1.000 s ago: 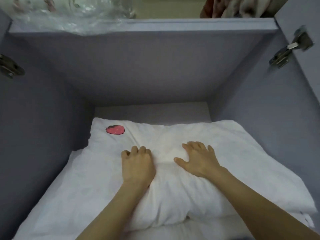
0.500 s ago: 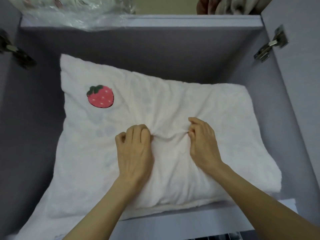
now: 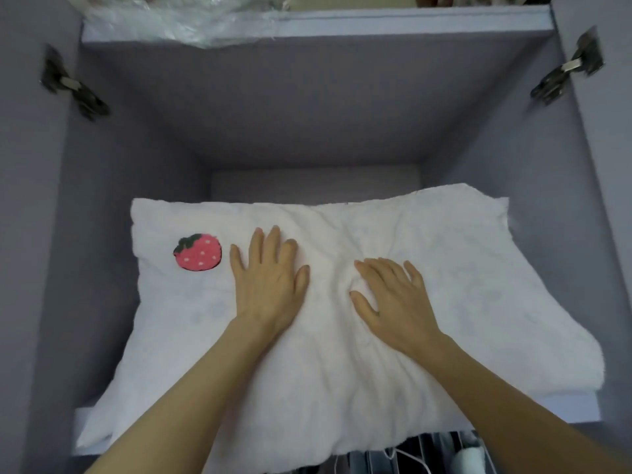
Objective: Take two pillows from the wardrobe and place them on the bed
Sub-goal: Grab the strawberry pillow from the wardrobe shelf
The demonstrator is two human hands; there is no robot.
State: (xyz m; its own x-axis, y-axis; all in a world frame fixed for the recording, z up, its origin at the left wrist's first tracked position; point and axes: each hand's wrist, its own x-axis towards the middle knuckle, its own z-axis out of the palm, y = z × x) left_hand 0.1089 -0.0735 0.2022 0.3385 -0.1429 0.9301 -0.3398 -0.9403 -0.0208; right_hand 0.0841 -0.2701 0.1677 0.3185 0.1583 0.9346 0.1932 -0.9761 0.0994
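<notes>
Head view: a white pillow (image 3: 342, 285) with a strawberry patch (image 3: 197, 252) lies on a wardrobe shelf (image 3: 578, 410), filling most of its width. Its near edge hangs over the shelf's front edge, and its far edge stops short of the back wall. Whether a second pillow lies under it cannot be told from here.

The left hand (image 3: 268, 285) rests flat on the pillow just beside the strawberry patch, fingers straight and spread. The right hand (image 3: 393, 299) lies palm-down toward the middle, fingers loosely spread over a pucker in the cover. Neither hand has a grip on anything; both are wide and only pressing on the fabric.

The likely trouble is that flat palms hold nothing. If the person pulls back now, the cover may slide under the hands while the filling stays put, or the pillow may tip off the front edge, since part of it overhangs already. It could then drop onto the hangers and white cord (image 3: 415, 463) showing below the shelf's front edge and snag there.

Pinching only the loose cover would bunch the cloth and let the pillow sag from the middle. A door hinge (image 3: 73, 87) juts from the left wall and another hinge (image 3: 564, 71) from the right; a corner lifted high could catch on either. The crinkled plastic wrap (image 3: 178, 25) overhanging the shelf above could be dragged down too.
</notes>
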